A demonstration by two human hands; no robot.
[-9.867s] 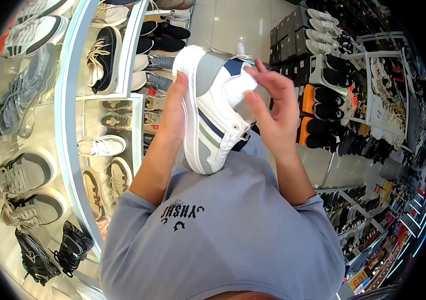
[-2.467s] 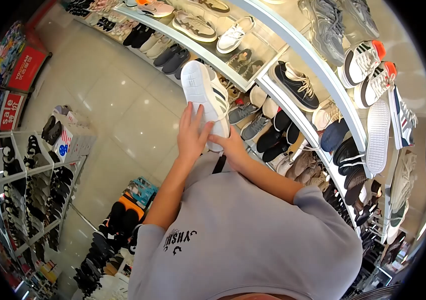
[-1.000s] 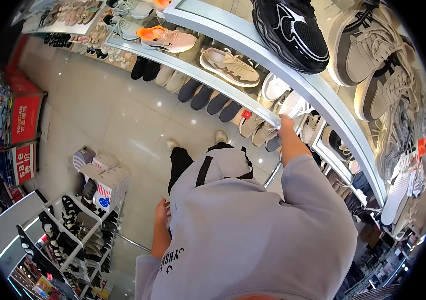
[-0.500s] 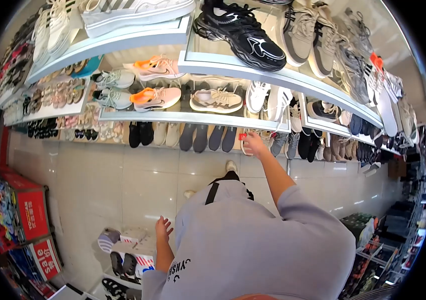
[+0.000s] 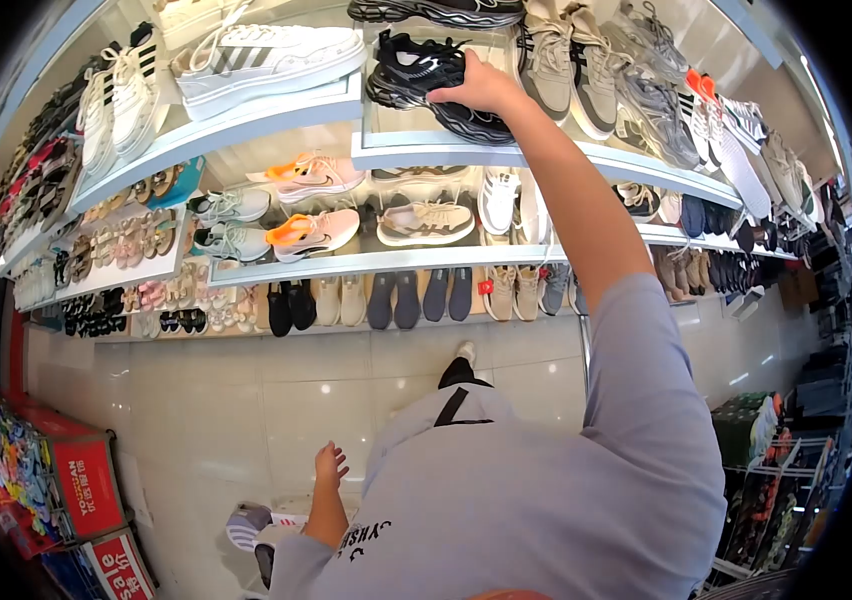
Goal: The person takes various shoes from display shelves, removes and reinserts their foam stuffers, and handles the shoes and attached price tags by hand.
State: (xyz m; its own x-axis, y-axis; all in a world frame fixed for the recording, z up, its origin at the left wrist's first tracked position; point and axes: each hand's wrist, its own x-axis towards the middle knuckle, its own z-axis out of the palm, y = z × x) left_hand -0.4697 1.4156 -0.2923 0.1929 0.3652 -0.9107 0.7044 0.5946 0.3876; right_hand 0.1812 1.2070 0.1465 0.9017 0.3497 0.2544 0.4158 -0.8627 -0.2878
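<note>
On the upper glass shelf, my right hand (image 5: 484, 85) is closed over the middle of a black sneaker (image 5: 411, 65) with silver trim. My thumb lies along its near side, while the other fingers are partly hidden behind my hand. The sneaker's toe points right and its sole appears to rest on the shelf. Behind it stands another black shoe (image 5: 436, 10), and beige sneakers (image 5: 546, 55) are just right of my hand. My left hand (image 5: 331, 462) hangs low at my side above the floor, fingers apart and loosely bent, with nothing in it.
A light shelf edge (image 5: 436, 155) runs below the black sneaker. Lower down, a second tier holds pink-and-orange sneakers (image 5: 311, 235), with slip-ons (image 5: 394, 300) beneath. Red bins (image 5: 86, 480) stand at left. A striped shoe (image 5: 248, 525) lies behind my left hand.
My right hand has risen from beside the red tag near the lower shoes to the upper shelf and taken hold of the black sneaker. My left hand remains low, empty.
</note>
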